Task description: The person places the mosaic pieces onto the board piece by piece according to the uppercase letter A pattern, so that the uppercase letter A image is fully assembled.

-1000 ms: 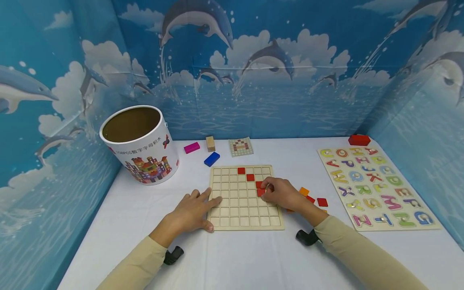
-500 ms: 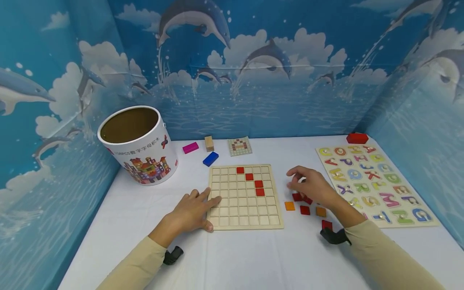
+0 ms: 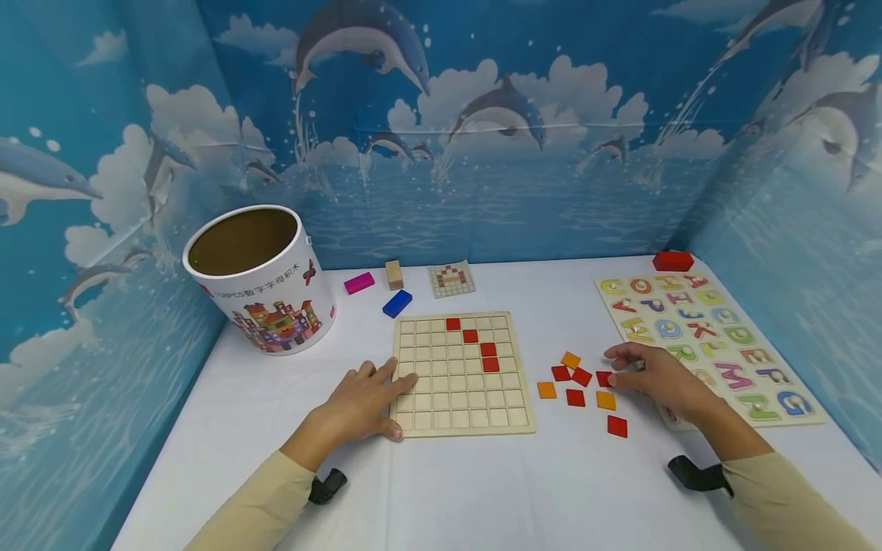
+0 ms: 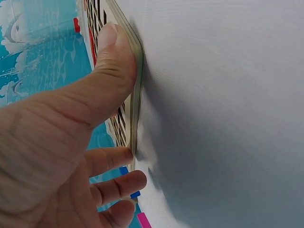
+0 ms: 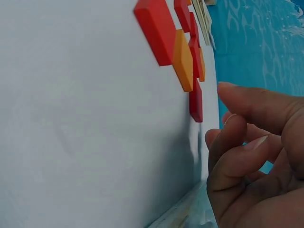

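Observation:
A square wooden grid board (image 3: 441, 394) lies flat, with several red tiles (image 3: 490, 364) set in its upper right cells. My left hand (image 3: 361, 402) rests on the board's left edge, fingers spread; the left wrist view has its thumb (image 4: 114, 57) on the border. To the right of the board, loose red and orange tiles (image 3: 575, 397) are scattered. My right hand (image 3: 654, 377) hovers beside the rightmost red tile (image 3: 603, 379), index finger and thumb apart. In the right wrist view nothing sits between its fingers, and that red tile (image 5: 195, 102) lies just apart from them.
Behind the left hand stands a white bucket (image 3: 320, 306). Magenta (image 3: 359, 283), blue (image 3: 397, 304) and plain wood (image 3: 394, 275) blocks lie near a small pattern card (image 3: 451, 280). An alphabet puzzle board (image 3: 747, 360) lies right, a red block (image 3: 673, 261) behind it.
My right hand has left the red tiles on the grid and moved right to the loose tiles, its fingers parting. The left hand stays on the board's edge.

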A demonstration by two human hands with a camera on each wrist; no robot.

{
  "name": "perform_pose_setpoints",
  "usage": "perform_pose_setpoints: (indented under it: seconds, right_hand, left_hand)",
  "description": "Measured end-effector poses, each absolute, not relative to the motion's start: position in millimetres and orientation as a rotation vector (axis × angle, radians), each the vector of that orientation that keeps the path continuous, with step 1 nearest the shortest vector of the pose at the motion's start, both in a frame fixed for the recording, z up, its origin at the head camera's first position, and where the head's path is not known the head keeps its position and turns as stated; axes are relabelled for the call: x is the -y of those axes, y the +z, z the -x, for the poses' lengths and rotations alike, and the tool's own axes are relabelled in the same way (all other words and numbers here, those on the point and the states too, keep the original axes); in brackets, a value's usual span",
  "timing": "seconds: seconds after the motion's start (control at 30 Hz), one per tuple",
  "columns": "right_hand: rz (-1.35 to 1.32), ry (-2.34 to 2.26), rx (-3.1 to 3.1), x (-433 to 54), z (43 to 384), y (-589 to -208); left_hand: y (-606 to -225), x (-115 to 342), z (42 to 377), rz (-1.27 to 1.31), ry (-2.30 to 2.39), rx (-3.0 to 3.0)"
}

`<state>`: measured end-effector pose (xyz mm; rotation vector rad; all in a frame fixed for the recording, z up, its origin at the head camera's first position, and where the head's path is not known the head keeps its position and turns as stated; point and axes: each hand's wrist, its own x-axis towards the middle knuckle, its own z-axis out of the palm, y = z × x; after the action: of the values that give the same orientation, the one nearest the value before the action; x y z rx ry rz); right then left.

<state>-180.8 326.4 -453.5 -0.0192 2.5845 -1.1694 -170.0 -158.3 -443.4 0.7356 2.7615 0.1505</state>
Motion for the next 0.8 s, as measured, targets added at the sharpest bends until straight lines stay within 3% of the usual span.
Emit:
perform_pose_setpoints:
  seconds: [0.8]
  right_hand:
    - [0.062,-1.062,-2.618,-318.6,183.4,-460.2]
  left_hand:
    - [-446.6,158.5,171.0,-0.718,0.173,-2.759]
